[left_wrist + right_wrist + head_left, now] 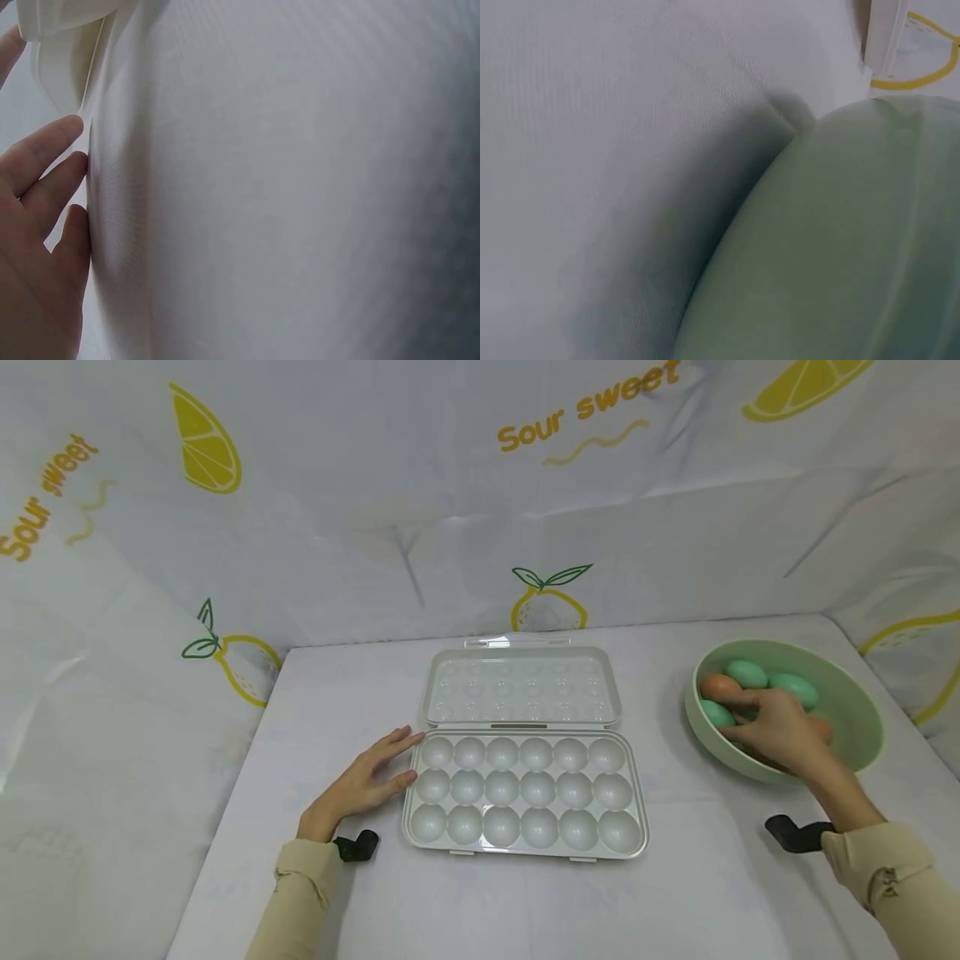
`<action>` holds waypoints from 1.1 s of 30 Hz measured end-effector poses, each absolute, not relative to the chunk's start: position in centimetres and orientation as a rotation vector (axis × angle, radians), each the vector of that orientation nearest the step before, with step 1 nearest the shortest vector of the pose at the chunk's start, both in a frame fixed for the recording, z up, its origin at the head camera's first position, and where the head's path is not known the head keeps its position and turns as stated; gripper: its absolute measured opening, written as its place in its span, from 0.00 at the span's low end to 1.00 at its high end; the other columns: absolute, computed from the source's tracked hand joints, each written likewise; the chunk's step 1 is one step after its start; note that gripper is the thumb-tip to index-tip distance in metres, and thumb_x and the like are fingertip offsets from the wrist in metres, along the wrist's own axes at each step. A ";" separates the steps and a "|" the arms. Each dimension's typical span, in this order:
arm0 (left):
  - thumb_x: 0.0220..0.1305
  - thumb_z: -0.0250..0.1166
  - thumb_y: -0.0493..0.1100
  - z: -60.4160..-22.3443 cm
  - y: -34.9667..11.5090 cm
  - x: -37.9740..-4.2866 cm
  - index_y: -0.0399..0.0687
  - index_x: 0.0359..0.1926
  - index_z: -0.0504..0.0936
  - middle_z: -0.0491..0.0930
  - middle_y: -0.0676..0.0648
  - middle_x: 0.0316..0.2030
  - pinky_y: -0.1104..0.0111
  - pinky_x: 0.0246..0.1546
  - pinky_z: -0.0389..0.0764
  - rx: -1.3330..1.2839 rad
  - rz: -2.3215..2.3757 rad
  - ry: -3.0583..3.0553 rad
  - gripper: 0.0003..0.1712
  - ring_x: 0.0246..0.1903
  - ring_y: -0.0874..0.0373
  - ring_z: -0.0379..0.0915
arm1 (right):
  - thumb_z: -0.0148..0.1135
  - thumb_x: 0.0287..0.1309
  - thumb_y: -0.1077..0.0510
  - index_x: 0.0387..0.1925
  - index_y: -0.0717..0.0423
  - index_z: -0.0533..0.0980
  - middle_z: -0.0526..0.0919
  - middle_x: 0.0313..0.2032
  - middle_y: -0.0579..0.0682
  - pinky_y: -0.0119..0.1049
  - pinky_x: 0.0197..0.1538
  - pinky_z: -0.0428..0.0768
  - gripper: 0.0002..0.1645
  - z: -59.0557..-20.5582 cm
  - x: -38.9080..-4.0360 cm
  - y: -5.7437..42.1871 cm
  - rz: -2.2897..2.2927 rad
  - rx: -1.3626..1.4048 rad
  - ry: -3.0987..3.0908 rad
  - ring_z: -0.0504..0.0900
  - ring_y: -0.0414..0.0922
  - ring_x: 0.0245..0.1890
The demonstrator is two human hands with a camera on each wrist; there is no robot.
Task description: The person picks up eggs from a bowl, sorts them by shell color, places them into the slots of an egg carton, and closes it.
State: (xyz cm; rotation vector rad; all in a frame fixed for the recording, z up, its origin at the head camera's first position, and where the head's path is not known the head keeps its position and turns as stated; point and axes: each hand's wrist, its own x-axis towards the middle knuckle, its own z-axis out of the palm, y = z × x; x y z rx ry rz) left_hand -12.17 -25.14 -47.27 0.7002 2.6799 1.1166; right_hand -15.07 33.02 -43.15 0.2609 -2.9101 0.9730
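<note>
My left hand (367,781) lies at the left edge of a clear plastic egg box (525,853), with fingers spread and fingertips right at its rim. The left wrist view shows this hand (45,225) with its fingers apart and a corner of the box (64,67) above them. On the right, my right hand (776,727) reaches into a pale green bowl (858,727). Its fingers and thumb are parted around a green egg (716,713), beside an orange egg (721,686). In the right wrist view the outer wall of the bowl (817,247) hides that hand.
The egg box's hinged lid (522,685) lies open toward the back, and its rows of round hollows hold no eggs. More green eggs (792,690) and another orange egg (822,729) are in the bowl. A lemon-print cloth (450,552) hangs behind the white table (705,877).
</note>
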 end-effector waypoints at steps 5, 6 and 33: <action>0.69 0.67 0.47 -47.3 -25.1 -12.2 0.52 0.74 0.70 0.62 0.33 0.76 0.30 0.73 0.60 0.711 1.116 2.680 0.34 0.77 0.30 0.53 | 0.77 0.49 0.69 0.53 0.79 0.78 0.83 0.51 0.69 0.07 0.34 0.74 0.30 -43.4 -14.9 33.2 1.104 0.269 -2.824 0.68 0.09 0.36; 0.69 0.67 0.47 -47.3 -25.1 -12.2 0.52 0.74 0.70 0.62 0.33 0.76 0.30 0.73 0.60 0.713 1.117 2.680 0.34 0.77 0.31 0.53 | 0.76 0.50 0.69 0.55 0.77 0.77 0.84 0.53 0.62 0.07 0.37 0.75 0.30 -43.5 -14.9 33.2 1.162 0.271 -2.803 0.70 0.08 0.38; 0.68 0.67 0.48 -47.8 -25.2 -12.0 0.53 0.74 0.71 0.65 0.35 0.75 0.30 0.74 0.58 0.696 1.115 2.691 0.34 0.77 0.30 0.52 | 0.73 0.53 0.73 0.63 0.61 0.78 0.88 0.48 0.27 0.14 0.48 0.83 0.34 -39.8 -13.6 28.6 1.903 0.059 -2.212 0.86 0.23 0.47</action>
